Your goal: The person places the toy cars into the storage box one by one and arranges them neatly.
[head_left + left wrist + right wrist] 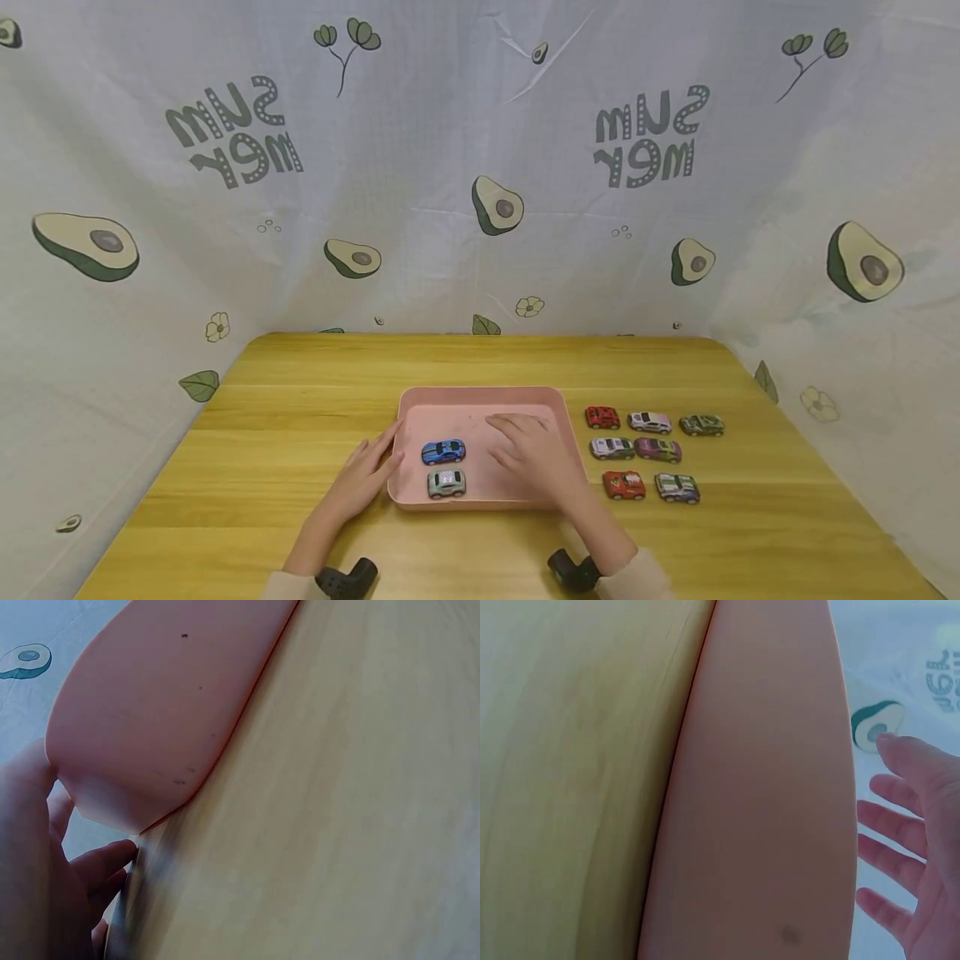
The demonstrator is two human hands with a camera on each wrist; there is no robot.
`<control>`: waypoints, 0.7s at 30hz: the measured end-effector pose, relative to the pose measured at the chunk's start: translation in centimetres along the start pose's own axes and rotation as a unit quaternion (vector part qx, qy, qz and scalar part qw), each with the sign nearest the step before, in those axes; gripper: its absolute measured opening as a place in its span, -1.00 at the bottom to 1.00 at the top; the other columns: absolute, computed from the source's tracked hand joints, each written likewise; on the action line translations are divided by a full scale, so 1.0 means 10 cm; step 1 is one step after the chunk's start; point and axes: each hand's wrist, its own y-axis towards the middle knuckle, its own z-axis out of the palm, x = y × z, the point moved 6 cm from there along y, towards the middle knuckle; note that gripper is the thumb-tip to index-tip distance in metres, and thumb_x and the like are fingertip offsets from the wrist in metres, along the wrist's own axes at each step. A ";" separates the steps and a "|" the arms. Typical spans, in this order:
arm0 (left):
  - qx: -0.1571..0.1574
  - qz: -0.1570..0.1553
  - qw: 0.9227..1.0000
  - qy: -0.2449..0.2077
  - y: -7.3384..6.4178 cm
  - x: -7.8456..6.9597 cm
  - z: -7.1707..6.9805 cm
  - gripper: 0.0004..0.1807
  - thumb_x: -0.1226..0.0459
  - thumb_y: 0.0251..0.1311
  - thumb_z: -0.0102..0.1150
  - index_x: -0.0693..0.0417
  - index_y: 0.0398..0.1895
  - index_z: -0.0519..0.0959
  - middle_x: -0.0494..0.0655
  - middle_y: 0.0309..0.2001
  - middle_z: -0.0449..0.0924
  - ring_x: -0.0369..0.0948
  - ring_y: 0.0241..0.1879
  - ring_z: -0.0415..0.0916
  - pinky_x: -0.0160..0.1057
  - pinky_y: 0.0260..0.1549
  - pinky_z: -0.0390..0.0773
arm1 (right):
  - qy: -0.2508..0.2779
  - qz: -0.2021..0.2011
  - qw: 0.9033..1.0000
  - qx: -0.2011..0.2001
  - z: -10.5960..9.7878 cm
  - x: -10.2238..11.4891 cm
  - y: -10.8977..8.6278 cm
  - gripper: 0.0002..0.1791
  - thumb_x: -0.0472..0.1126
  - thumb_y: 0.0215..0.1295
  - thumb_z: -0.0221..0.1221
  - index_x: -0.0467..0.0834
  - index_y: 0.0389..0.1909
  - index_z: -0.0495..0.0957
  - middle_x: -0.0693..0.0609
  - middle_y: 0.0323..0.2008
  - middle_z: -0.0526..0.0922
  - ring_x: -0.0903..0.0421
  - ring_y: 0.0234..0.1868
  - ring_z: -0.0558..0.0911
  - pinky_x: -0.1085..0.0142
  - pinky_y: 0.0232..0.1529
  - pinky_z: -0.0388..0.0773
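A shallow pink tray (480, 504) lies on the table with a blue toy car (443, 452) and a silver-grey toy car (446, 483) in its left half. At the tray's left side, my left hand (362, 477) holds the wall, thumb over the rim and fingers along the outside. The left wrist view shows that thumb against the rim, fingers lower down. My right hand (536, 454) reaches over the right half of the tray, fingers spread and nothing visible between them. In the right wrist view these fingers (892, 825) appear beyond the tray's rim; whether they touch the bottom is hidden.
Right of the tray, several toy cars stand in rough rows, among them a red car (602, 417), a green camouflage car (702, 425), a purple car (658, 450) and a second red car (623, 485). A patterned curtain (420, 167) hangs behind the wooden table (262, 467).
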 end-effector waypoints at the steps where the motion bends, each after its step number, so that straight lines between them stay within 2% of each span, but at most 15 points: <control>1: 0.000 0.001 1.000 0.000 0.00 0.00 0.00 -0.42 -0.02 0.30 -0.15 -0.23 0.38 0.09 0.04 0.34 0.19 0.06 0.33 0.12 0.10 0.38 -0.16 | 0.003 0.004 1.000 -0.001 -0.02 -0.04 -0.02 -0.53 0.01 0.15 0.18 -0.06 0.08 0.49 0.02 0.05 0.57 0.01 0.11 0.50 0.01 0.15 0.40; 6: 0.000 0.002 1.000 -0.002 -0.01 0.00 0.00 -0.42 -0.02 0.30 -0.15 -0.24 0.38 0.08 0.03 0.34 0.19 0.05 0.34 0.12 0.11 0.37 -0.16 | -0.002 0.029 1.000 0.001 -0.10 -0.24 -0.13 -0.52 0.00 0.14 0.19 -0.08 0.09 0.48 0.00 0.06 0.55 -0.01 0.11 0.49 -0.05 0.15 0.38; 11: -0.001 -0.001 1.000 -0.003 -0.01 0.01 0.01 -0.42 -0.02 0.30 -0.15 -0.25 0.38 0.08 0.04 0.34 0.18 0.06 0.34 0.11 0.11 0.38 -0.17 | -0.040 0.049 0.998 -0.004 -0.16 -0.47 -0.26 -0.50 0.02 0.13 0.19 -0.07 0.09 0.47 0.01 0.06 0.55 0.00 0.08 0.52 -0.06 0.10 0.41; 18: -0.004 0.003 1.000 0.000 -0.01 0.01 0.01 -0.42 -0.02 0.31 -0.16 -0.24 0.39 0.08 0.06 0.34 0.19 0.06 0.33 0.12 0.10 0.37 -0.16 | -0.044 0.063 0.996 -0.043 -0.32 -0.75 -0.46 -0.50 -0.03 0.09 0.23 -0.14 0.06 0.50 -0.08 0.02 0.58 -0.10 0.04 0.53 -0.13 0.04 0.42; 21: -0.006 0.005 1.000 -0.005 -0.01 0.00 0.00 -0.42 0.00 0.31 -0.15 -0.23 0.38 0.09 0.05 0.34 0.19 0.06 0.33 0.14 0.09 0.38 -0.16 | -0.039 0.078 0.995 -0.044 -0.37 -0.89 -0.56 -0.48 -0.04 0.10 0.23 -0.13 0.09 0.47 -0.11 0.04 0.56 -0.14 0.05 0.52 -0.18 0.04 0.39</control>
